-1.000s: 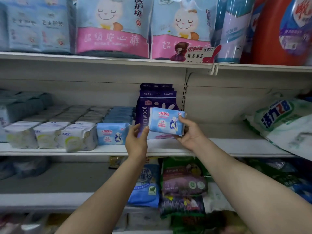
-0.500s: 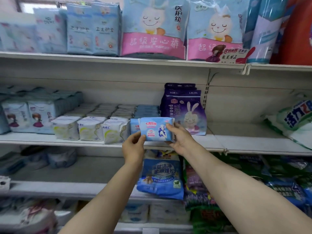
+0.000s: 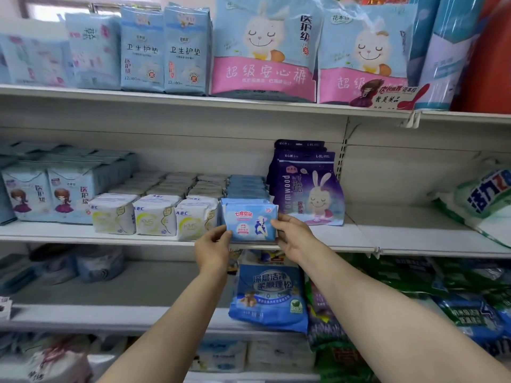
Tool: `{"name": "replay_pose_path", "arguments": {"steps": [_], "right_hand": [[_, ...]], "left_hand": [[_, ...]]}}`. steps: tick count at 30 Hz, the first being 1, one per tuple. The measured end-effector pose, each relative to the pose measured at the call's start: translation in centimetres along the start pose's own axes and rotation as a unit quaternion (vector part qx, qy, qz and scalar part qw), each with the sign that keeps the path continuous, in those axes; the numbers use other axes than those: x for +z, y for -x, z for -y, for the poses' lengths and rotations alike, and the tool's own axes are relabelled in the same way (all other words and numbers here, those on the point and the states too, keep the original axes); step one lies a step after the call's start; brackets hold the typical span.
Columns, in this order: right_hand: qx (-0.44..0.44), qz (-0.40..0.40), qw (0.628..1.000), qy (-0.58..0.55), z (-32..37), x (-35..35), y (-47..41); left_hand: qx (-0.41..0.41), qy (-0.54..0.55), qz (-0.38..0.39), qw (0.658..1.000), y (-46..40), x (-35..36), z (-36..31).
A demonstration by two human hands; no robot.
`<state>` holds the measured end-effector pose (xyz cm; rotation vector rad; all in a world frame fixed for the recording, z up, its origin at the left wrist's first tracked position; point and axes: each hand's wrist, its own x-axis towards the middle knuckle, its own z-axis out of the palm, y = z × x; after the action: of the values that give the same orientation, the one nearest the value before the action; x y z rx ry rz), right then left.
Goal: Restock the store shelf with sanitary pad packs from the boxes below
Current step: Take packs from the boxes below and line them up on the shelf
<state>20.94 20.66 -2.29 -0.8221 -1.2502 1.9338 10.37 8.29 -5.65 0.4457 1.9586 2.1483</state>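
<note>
Here, blue pad pack at front edge of middle shelf.
Left hand and right hand pinch its short ends; pack upright, long axis left-right, print facing outward, beside white packs.

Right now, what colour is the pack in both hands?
Light blue pack, pink logo and a figure print; head view.

Pad pack betw ABC packs, bunny bag
</note>
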Motion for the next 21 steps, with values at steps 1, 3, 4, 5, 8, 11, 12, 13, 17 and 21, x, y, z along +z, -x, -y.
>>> {"name": "replay_pose_path", "arguments": {"steps": [1,3,4,5,8,11,12,13,17,21], "right_hand": [[0.003,-0.003,1.0,-0.005,-0.1,0.0,-0.1],[0.005,-0.004,1.0,-0.011,-0.2,0.1,-0.3],[0.005,-0.005,1.0,-0.014,-0.2,0.1,-0.4],[0.004,-0.005,1.0,-0.015,-0.3,0.2,-0.4],[0.0,-0.008,1.0,-0.009,-0.4,0.3,-0.5],[-0.003,-0.012,1.0,0.009,-0.5,0.5,-0.5],[-0.003,-0.015,1.0,0.012,-0.6,0.6,-0.5],[-0.003,-0.018,1.0,0.015,-0.7,0.6,-0.6],[-0.008,-0.034,0.999,0.029,-1.1,0.6,-1.1],[-0.007,-0.04,0.998,0.042,-1.3,0.7,-1.0]], "left_hand": [[0.002,-0.001,-0.001,1.0,-0.1,0.0,0.1],[0.002,-0.001,-0.004,1.0,-0.4,-0.1,0.1],[0.001,0.0,-0.005,1.0,-0.5,-0.1,0.1],[0.0,0.002,-0.006,1.0,-0.5,-0.1,0.1],[-0.001,0.004,-0.01,1.0,-0.7,0.1,0.3],[-0.005,0.003,-0.023,1.0,-0.8,0.1,0.4],[-0.006,0.004,-0.027,1.0,-0.9,0.2,0.4],[-0.006,0.004,-0.032,0.999,-1.0,0.2,0.4],[-0.006,0.0,-0.052,0.999,-1.3,0.3,0.4],[-0.009,-0.006,-0.065,0.998,-1.5,0.3,0.5]]}}
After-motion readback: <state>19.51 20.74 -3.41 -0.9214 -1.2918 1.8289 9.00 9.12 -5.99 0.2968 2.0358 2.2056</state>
